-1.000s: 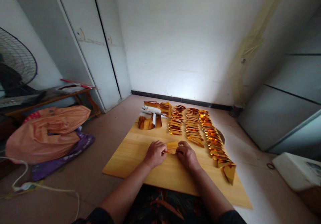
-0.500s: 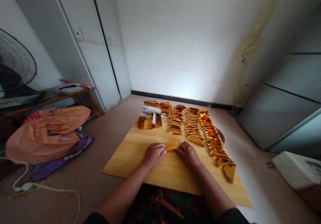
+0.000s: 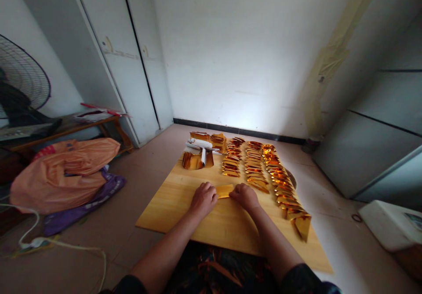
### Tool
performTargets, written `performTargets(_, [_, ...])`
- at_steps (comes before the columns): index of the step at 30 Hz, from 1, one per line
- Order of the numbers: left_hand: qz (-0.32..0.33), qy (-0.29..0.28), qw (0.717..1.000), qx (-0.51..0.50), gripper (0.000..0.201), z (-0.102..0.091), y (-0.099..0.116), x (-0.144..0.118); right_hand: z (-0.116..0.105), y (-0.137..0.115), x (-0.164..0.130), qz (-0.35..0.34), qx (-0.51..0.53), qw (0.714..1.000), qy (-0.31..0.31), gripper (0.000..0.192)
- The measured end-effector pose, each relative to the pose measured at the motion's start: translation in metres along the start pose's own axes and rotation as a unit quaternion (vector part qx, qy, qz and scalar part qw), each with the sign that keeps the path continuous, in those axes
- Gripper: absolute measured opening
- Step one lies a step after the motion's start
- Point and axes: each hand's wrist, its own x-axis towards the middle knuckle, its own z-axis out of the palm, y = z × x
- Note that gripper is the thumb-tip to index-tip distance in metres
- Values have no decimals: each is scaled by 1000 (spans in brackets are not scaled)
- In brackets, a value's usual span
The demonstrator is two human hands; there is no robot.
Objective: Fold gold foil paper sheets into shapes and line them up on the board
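bare board [image 3: 184, 206] lies open at the lower left and centre of the frame, around both hands. rows of folded gold pieces [image 3: 263, 173] block the right side, running down to the board's right edge. a gold stack with white rolls [image 3: 199, 153] blocks the upper middle.

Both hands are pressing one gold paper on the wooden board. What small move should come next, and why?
Probably slide the fingers along the gold paper to crease it: the left hand and right hand pin its two ends flat on the board, while rows of folded pieces lie beyond.
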Motion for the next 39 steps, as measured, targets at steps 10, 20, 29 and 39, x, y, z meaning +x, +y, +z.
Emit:
performTargets(10, [-45,-33,996,74,5,-6,8,0,-8,-6,6,27,-11,999,-38,18])
performTargets(20, [-65,-41,994,76,11,-5,8,2,-13,-12,4,41,-41,998,-39,23])
performTargets(29, [-93,-59,990,83,6,-10,12,3,1,-19,-6,-24,-66,997,30,15])
performTargets(39, [-1,-19,995,100,18,-10,20,-3,5,-24,-12,-46,-50,998,11,24])
